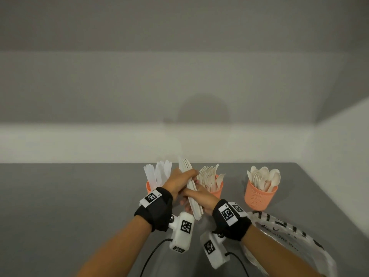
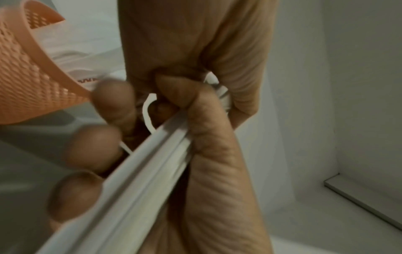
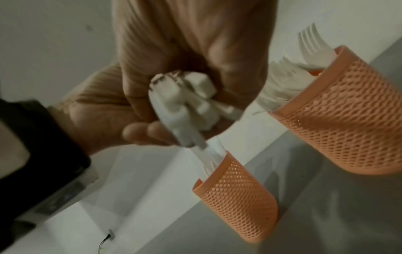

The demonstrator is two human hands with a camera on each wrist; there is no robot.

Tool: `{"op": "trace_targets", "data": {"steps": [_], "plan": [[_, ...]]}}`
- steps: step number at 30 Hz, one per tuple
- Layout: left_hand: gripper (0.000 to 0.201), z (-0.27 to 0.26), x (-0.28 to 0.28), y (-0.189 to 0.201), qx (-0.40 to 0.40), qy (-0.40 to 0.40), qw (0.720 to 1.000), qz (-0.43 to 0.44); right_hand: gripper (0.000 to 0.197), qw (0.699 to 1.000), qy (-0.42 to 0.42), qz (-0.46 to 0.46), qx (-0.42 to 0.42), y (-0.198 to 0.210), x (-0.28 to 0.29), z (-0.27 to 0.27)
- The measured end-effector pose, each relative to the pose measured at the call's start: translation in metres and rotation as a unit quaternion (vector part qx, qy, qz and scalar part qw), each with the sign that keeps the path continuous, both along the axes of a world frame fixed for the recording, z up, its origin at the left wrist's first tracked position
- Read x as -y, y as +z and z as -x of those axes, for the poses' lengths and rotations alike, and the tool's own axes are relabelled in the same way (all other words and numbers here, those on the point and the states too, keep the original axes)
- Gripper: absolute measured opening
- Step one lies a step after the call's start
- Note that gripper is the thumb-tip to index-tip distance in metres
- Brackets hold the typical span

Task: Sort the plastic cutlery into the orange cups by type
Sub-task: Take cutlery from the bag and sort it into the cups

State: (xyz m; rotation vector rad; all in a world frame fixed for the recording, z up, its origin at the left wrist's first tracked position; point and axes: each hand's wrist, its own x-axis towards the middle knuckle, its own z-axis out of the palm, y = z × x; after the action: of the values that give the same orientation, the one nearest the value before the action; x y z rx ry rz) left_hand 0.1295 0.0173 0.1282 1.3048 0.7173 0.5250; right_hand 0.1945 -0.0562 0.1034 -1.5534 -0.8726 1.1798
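Both hands, left hand (image 1: 180, 179) and right hand (image 1: 201, 198), clasp one bundle (image 1: 192, 193) of white cutlery above the bench (image 1: 79, 206) between knife cup (image 1: 148, 186) and fork cup (image 1: 217, 189); best square the handles, then lower them together.

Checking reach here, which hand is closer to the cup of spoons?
Right. The right hand sits left of the spoon cup, holding the cutlery bundle; the left hand is farther left.
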Motion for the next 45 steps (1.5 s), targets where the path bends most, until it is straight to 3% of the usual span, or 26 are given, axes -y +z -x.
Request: {"op": "trace_targets", "data": {"steps": [4, 8, 12, 19, 25, 32, 35, 37, 41, 45], "plan": [[0.014, 0.001, -0.002, 0.002, -0.019, -0.032, 0.999, -0.014, 0.006, 0.998, 0.011, -0.016, -0.061, 0.001, 0.006, 0.0], [0.058, 0.003, -0.007, 0.002, -0.003, 0.001, 0.999, -0.035, 0.027, 0.992, -0.009, -0.021, -0.126, 0.0, 0.01, -0.006], [0.026, 0.007, -0.007, 0.011, 0.006, 0.026, 0.996, -0.081, 0.033, 0.985, 0.01, -0.015, -0.17, 0.0, 0.011, -0.009], [0.017, 0.013, -0.011, 0.021, 0.012, 0.032, 0.993, -0.111, 0.037, 0.976, -0.009, -0.025, -0.218, 0.001, 0.011, -0.013], [0.027, 0.011, -0.015, 0.023, 0.005, 0.076, 0.99, -0.121, 0.035, 0.981, -0.055, -0.06, -0.178, -0.002, 0.007, -0.012], [0.026, 0.009, -0.013, 0.01, -0.032, 0.147, 0.982, -0.114, 0.02, 0.984, -0.128, -0.125, -0.024, -0.015, -0.001, -0.008], [0.019, 0.01, -0.007, 0.0, -0.041, 0.128, 0.986, -0.098, 0.021, 0.982, -0.13, -0.135, 0.008, -0.018, -0.004, -0.008], [0.025, 0.011, -0.006, -0.005, -0.061, 0.127, 0.984, -0.107, 0.024, 0.984, -0.116, -0.135, 0.021, -0.02, -0.005, -0.007], [0.018, 0.013, -0.008, -0.008, -0.108, 0.109, 0.978, -0.142, 0.034, 0.988, -0.102, -0.119, 0.005, -0.025, -0.004, -0.005], [0.009, 0.021, -0.008, -0.006, -0.075, 0.062, 0.986, -0.138, 0.034, 0.989, -0.1, -0.103, 0.037, -0.027, -0.004, -0.004]]}}
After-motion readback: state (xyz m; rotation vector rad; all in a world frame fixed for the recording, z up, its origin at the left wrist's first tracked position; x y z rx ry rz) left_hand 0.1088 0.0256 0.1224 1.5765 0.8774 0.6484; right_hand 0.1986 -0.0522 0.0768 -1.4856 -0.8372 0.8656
